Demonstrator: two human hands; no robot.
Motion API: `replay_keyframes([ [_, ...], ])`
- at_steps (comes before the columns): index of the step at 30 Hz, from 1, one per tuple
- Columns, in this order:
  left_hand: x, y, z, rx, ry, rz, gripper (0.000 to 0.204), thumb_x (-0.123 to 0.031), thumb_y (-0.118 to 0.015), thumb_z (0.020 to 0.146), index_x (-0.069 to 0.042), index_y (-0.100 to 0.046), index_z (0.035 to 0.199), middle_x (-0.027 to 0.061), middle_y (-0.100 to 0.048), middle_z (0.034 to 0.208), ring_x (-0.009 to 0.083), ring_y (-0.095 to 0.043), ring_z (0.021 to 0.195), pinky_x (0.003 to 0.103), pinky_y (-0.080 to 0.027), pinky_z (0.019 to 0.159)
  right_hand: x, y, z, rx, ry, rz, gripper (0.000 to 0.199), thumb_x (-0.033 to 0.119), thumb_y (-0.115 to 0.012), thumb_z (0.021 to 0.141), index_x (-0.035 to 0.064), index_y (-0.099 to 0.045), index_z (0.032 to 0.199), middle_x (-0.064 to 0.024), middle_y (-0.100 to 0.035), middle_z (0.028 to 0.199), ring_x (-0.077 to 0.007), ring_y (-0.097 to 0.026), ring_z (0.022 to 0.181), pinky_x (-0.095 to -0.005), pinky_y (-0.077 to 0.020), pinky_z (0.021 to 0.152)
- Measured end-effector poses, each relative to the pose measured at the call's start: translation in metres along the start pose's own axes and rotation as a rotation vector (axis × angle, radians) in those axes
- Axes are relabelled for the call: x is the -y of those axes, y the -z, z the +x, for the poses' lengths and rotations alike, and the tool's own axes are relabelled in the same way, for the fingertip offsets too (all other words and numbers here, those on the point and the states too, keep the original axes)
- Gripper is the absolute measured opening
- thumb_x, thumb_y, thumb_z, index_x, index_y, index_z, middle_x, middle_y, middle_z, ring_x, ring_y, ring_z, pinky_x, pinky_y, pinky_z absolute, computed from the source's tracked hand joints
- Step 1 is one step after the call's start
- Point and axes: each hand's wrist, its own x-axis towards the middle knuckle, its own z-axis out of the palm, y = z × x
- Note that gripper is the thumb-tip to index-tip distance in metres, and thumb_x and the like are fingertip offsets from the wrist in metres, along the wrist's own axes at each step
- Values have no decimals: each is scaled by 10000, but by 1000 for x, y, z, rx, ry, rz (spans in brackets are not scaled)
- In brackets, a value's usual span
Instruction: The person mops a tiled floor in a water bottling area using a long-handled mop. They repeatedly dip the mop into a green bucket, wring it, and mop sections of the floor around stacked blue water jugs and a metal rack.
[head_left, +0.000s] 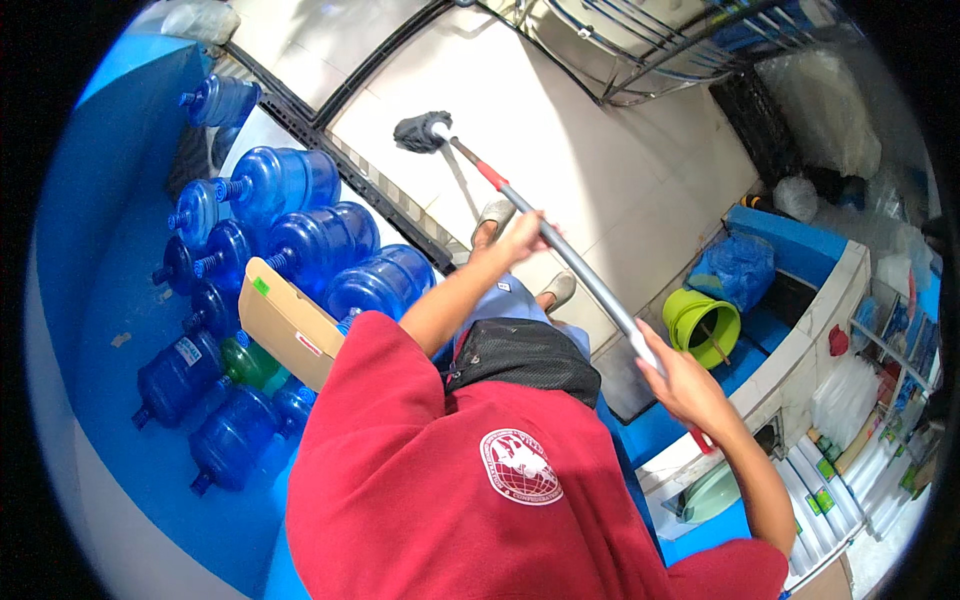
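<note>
Using the lime-green bucket (pixel 682 318) as reference, the mop (pixel 590 284) slants past on its left side, held in both hands. The left hand (pixel 523 238) is left of the bucket, its fingers curled round the grey shaft partway along. The right hand (pixel 684 378) is just on the wearer's side of the bucket, wrapped round the upper shaft; the red handle end (pixel 703 440) projects behind it. From the left hand, the shaft extends outward to the dark mop head (pixel 420 132), on the pale tile floor (pixel 640 170), well apart from the bucket and farther out to its left. A blue plastic bag (pixel 740 266) sits just beyond the bucket. Blue water bottles (pixel 325 240) lie heaped well to its left.
</note>
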Motion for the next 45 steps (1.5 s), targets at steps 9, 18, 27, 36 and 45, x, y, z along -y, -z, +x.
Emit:
replay_keyframes([
  [9, -217, 88, 16, -439, -337, -72, 106, -116, -466, 920, -12, -477, 911, 97, -576, 700, 154, -498, 495, 313, -471, 449, 150, 25, 119, 200, 115, 373, 531, 180, -522, 959, 89, -321, 1441, -85, -590, 679, -149, -561, 440, -327, -502, 421],
  [18, -87, -31, -12, -368, -232, 131, 92, -90, -480, 860, -45, -560, 857, 82, -549, 683, 202, -542, 619, 382, -482, 559, 90, 100, -17, 271, -117, 682, 678, 122, -594, 944, 133, -246, 1526, -12, -499, 653, -96, -478, 425, -254, -398, 390],
  [27, 93, -195, 3, 350, 601, 473, 203, -166, -542, 924, 11, -492, 1009, 158, -616, 903, 288, -699, 790, 412, -632, 740, -63, 108, -145, 127, -521, 546, 687, -12, -638, 855, 113, -376, 1478, -33, -539, 629, -122, -496, 396, -287, -404, 359],
  [36, 164, -261, 29, 264, 447, 389, 236, -218, -564, 903, -4, -508, 983, 135, -625, 836, 245, -644, 620, 461, -632, 626, -174, 128, -150, 99, -475, 531, 721, 30, -648, 826, 98, -366, 1487, -42, -544, 605, -128, -486, 368, -304, -412, 345],
  [45, 65, -235, 40, 46, 64, 412, 427, -418, -668, 863, -31, -554, 1002, 103, -613, 888, 247, -675, 782, 390, -597, 677, -149, 171, -70, -52, 59, -129, 745, 109, -672, 802, 194, -383, 1483, -205, -657, 824, -338, -626, 614, -421, -517, 621],
])
